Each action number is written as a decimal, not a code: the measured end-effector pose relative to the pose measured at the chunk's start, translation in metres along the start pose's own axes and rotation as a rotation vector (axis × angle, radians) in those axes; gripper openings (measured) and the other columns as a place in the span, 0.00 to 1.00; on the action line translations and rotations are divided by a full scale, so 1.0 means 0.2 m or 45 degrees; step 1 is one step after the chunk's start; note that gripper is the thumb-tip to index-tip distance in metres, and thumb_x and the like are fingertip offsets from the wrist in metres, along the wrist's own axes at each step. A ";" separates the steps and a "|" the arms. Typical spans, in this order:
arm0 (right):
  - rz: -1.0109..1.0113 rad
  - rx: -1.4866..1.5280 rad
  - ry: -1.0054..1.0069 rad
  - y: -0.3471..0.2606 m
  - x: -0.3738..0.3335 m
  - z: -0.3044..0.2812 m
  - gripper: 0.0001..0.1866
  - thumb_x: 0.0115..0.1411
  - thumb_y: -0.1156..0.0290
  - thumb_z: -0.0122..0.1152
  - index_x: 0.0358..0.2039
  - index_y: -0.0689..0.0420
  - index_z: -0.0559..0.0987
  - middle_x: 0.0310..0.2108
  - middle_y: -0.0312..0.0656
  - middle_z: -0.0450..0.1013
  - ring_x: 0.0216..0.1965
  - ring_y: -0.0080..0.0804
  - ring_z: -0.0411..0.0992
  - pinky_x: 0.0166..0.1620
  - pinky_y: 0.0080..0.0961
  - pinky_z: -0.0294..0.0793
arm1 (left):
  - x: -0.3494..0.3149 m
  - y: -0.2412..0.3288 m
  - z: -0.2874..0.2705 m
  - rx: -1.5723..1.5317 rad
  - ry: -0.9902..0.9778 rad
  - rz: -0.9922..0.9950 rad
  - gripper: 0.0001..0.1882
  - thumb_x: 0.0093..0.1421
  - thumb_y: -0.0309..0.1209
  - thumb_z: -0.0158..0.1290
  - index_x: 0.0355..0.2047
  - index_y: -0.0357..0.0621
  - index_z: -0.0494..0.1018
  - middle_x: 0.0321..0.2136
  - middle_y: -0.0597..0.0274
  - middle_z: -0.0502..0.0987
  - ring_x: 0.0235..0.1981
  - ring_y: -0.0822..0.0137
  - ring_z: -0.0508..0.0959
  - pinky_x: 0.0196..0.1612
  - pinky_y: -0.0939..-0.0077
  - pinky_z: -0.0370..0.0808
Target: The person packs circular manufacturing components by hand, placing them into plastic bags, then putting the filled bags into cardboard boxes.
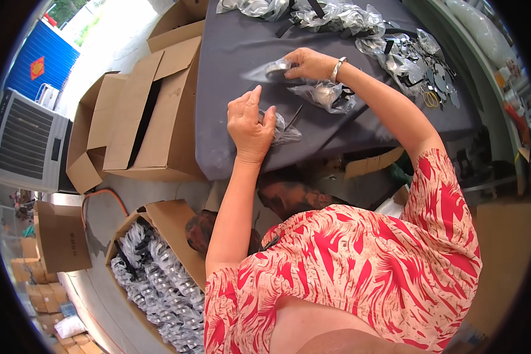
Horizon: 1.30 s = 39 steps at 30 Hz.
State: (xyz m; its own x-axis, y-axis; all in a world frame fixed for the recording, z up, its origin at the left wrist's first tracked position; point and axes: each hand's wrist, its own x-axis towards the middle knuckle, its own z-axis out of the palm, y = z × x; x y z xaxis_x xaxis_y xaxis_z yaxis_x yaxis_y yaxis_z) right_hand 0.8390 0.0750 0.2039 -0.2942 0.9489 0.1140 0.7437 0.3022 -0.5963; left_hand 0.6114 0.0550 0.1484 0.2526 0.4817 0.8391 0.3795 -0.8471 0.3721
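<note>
Clear plastic bag with metallic piece inside, pinched in right hand above grey tablecloth; left hand half-curled at second bag, hold unclear; best gripped through film onto metal.

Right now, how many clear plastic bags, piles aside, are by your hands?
3: one bag in the right hand, another below that hand, a third by the left hand; others may hide.
</note>
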 end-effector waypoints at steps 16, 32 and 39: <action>-0.111 0.651 0.027 -0.20 -0.05 0.38 0.22 0.65 0.58 0.43 0.32 0.67 0.73 0.26 0.37 0.71 0.30 0.21 0.63 0.36 0.23 0.66 | 0.02 0.02 -0.05 -0.103 -0.078 -0.117 0.21 0.48 0.30 0.59 0.43 0.37 0.72 0.44 0.49 0.73 0.44 0.52 0.72 0.48 0.63 0.68; -0.242 -0.752 0.223 -0.02 -0.57 0.12 0.09 0.45 0.77 0.56 0.31 0.58 0.74 0.33 0.41 0.70 0.39 0.39 0.68 0.47 0.30 0.66 | 0.03 0.00 -0.09 -0.309 -0.201 -0.320 0.12 0.43 0.26 0.59 0.31 0.43 0.75 0.37 0.59 0.76 0.37 0.61 0.73 0.40 0.70 0.72; -0.006 -0.829 0.556 -0.02 -0.45 -0.13 0.08 0.53 0.69 0.55 0.25 0.59 0.68 0.26 0.48 0.69 0.31 0.49 0.69 0.33 0.38 0.69 | 0.05 0.01 -0.09 -0.321 -0.230 -0.318 0.22 0.42 0.26 0.59 0.42 0.45 0.73 0.39 0.59 0.75 0.38 0.61 0.73 0.42 0.70 0.72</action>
State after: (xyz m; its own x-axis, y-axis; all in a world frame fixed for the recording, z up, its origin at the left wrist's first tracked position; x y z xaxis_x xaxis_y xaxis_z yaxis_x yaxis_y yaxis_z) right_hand 0.8770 -0.0090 0.2165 -0.1360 0.8562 0.4984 0.9850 0.1707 -0.0245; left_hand 0.5992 0.0532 0.1645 0.3411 0.6927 0.6354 0.2243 -0.7164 0.6606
